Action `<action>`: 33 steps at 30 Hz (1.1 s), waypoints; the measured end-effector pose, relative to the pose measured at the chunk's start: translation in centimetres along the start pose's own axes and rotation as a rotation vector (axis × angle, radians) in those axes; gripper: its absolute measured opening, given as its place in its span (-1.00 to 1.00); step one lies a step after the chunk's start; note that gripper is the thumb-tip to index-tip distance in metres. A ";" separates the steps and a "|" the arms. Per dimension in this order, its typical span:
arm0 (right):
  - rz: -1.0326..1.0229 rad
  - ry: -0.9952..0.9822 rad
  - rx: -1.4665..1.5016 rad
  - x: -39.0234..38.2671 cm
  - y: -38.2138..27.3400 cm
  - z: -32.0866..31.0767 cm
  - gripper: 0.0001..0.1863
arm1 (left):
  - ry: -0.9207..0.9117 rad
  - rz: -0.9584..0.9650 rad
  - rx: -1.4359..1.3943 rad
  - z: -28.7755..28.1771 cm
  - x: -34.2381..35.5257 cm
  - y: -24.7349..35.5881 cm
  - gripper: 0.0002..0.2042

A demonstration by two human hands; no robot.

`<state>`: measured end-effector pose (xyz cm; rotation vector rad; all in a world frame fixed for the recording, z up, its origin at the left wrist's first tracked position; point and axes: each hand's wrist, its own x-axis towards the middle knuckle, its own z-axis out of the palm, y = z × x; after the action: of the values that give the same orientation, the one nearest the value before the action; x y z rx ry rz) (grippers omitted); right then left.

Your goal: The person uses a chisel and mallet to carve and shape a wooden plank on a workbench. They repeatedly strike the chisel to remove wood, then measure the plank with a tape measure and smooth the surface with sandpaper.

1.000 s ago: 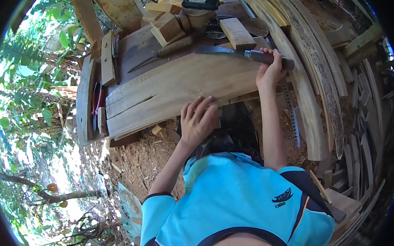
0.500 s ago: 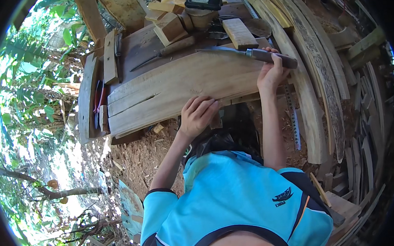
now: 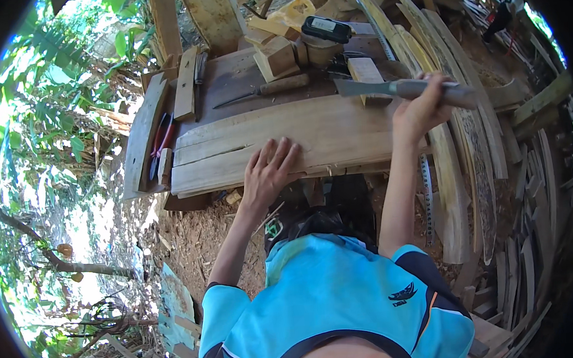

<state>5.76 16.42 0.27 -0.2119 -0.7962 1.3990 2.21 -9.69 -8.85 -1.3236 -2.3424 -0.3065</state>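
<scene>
on my feed, both arms reach forward from the torso, spread apart. the left forearm slants upward and inward, its wrist nearly in line with it. i have the left hand palm down, its fingers loosely parted, slightly bent and pointing away from the body. the right forearm stands steeper, leaning a little outward toward the top. i see the right hand farther forward than the left, well apart from it, fingers curled into a closed grip; slight blur softens their outline.
</scene>
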 end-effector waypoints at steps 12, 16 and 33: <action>-0.533 -0.691 0.036 2.6 -7.7 10.8 -0.77 | -0.150 -0.028 -0.185 -5.7 12.6 -7.4 -0.68; -0.314 -0.909 -0.154 3.6 -7.1 13.2 -0.85 | -0.169 -0.034 -0.190 -5.5 14.8 -8.5 -0.57; -0.652 -0.901 -0.308 -0.3 -2.7 22.2 -0.67 | -0.078 -0.021 -0.176 -3.2 15.8 -10.4 -0.48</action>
<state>-5.55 8.62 17.91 0.4547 -1.6464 0.6956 -12.97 -4.39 1.61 -1.4149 -2.4422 -0.4858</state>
